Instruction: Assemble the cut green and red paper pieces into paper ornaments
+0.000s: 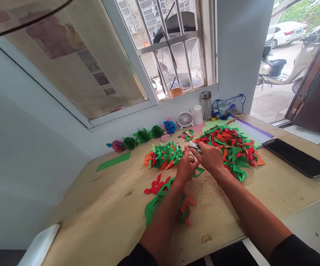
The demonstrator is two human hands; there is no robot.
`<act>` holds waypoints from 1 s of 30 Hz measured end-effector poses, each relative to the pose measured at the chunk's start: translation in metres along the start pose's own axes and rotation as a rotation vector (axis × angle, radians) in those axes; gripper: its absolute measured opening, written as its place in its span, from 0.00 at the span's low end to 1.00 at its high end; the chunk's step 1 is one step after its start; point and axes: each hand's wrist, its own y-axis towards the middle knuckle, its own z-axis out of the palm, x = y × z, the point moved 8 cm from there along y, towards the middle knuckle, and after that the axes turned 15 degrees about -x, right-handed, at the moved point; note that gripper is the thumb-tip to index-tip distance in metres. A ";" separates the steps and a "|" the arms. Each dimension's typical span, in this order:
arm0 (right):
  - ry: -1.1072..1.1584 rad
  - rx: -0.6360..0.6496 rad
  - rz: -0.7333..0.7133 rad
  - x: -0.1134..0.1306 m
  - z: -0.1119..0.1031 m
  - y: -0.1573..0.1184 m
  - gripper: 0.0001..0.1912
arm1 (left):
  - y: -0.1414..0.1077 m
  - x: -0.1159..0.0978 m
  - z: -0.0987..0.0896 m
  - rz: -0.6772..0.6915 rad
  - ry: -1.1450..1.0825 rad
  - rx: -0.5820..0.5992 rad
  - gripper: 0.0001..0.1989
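Observation:
My left hand [187, 168] is closed in a pinch near the middle of the table, with a bit of red at its fingertips. Touching it from the right, my right hand [212, 158] is closed round a small tool [194, 146] with pale and dark parts; its kind is unclear. A green cut-out piece [200, 172] shows just beneath the hands. Left of them lies a pile of green, red and orange cut pieces with white dots [164, 155]. A larger heap of red and green scraps [232, 144] spreads to the right. Green cut-outs [152, 208] lie partly hidden under my left forearm.
A black phone [297, 157] lies at the right. Along the wall stand a small fan [185, 119], a white cylinder [197, 115], a glass bottle [206, 105] and a clear pouch [228, 106]. Green paper flowers [142, 136] and a green strip [113, 162] are farther left.

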 end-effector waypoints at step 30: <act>-0.070 0.103 -0.314 0.057 0.019 -0.032 0.26 | -0.045 0.027 -0.087 0.032 -0.352 -0.395 0.13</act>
